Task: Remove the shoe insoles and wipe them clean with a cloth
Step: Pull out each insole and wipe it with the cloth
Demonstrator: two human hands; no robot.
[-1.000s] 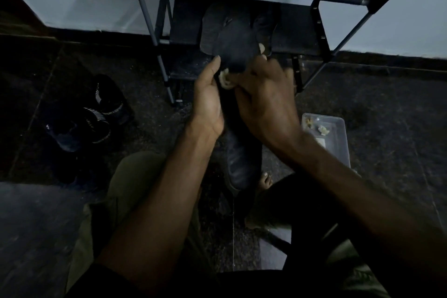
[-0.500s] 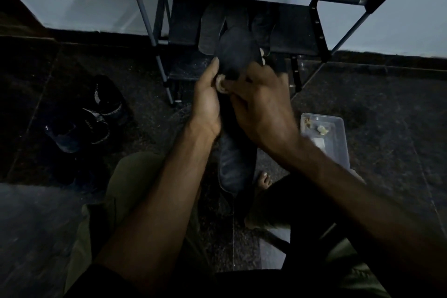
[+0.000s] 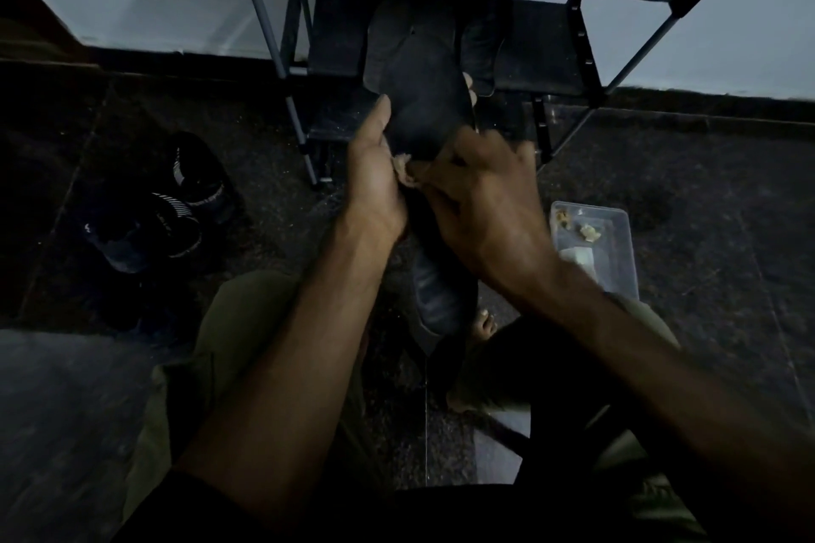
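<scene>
A dim view down onto a seated person's two hands, close together at the centre. The left hand (image 3: 375,181) cups a dark insole (image 3: 423,101) that points toward 12 o'clock. The right hand (image 3: 480,207) pinches what looks like a small pale cloth (image 3: 405,172) against it. A clear plastic box (image 3: 617,251) sits at 3 o'clock.

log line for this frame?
phase: wiping | left hand: holds insole | right hand: pinches cloth on insole | shoe: below hands
</scene>
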